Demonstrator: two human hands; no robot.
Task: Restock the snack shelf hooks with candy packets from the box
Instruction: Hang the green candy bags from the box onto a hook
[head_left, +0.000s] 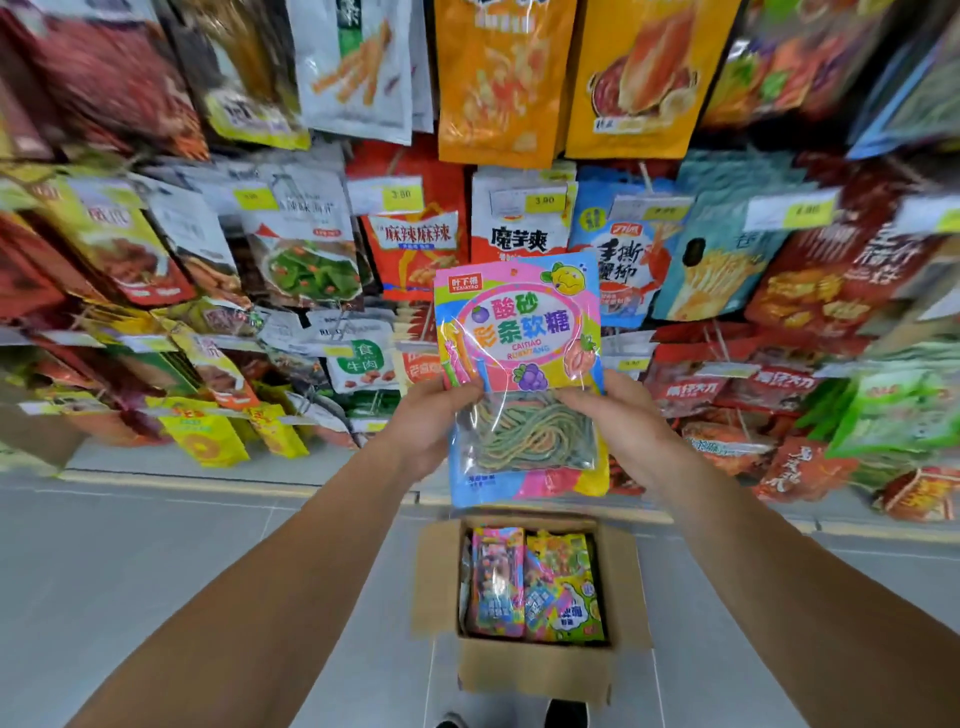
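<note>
While both arms reach forward, the left hand and right hand hold one candy packet upright between them, each gripping a side edge with thumb on the front and fingers curled behind. Packet sits centre frame, raised in front of the hanging snacks, above the box. Its print reads "酸砂彩条软糖", "CAITIAO RUANTANG", with a small red logo tag top left reading "叶下桃"; a clear window in the lower half shows coiled multicolour sour strips.

Cardboard box stands open on the grey floor near the person, directly below the packet, flaps out, with more colourful candy packets stacked inside; their text is too blurred to read.

Far side: snack shelf full of hanging bags on hooks. Readable ones behind the held packet: red bag "麻辣麻辣", white-and-orange bag "魔芋爽", blue bag "手撕蟹柳". Yellow price tags show "3.90" and, left of it, roughly "3.80". Lower left, a white bag with "牛肉". Right side, red bags with large white characters, too blurred to read. Edges of frame heavily blurred.
</note>
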